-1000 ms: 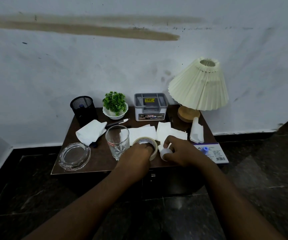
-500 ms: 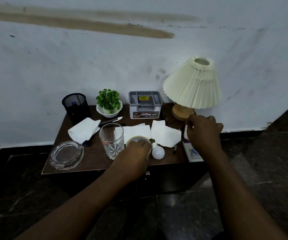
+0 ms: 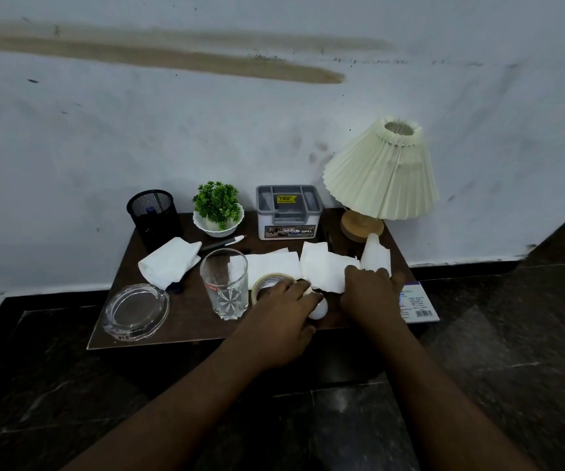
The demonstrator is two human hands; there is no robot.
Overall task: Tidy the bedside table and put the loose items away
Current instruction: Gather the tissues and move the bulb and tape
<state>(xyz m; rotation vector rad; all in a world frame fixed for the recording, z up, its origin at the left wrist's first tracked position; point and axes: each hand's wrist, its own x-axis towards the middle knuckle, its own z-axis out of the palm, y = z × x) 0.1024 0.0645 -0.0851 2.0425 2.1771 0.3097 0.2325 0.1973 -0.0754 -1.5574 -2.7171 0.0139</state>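
A dark brown wooden bedside table (image 3: 186, 321) stands against the wall, with a cream pleated lamp (image 3: 381, 178) at its back right corner. Flat white paper tissues (image 3: 322, 266) lie across the middle. The right hand (image 3: 369, 294) rests on their near edge, fingers spread and fairly straight, clasping nothing. The left hand (image 3: 283, 304) lies over a white light bulb (image 3: 319, 310), just beside a beige roll of tape (image 3: 267, 280); whether it grips the bulb is hidden. A clear glass tumbler (image 3: 225, 287) stands upright left of the tape.
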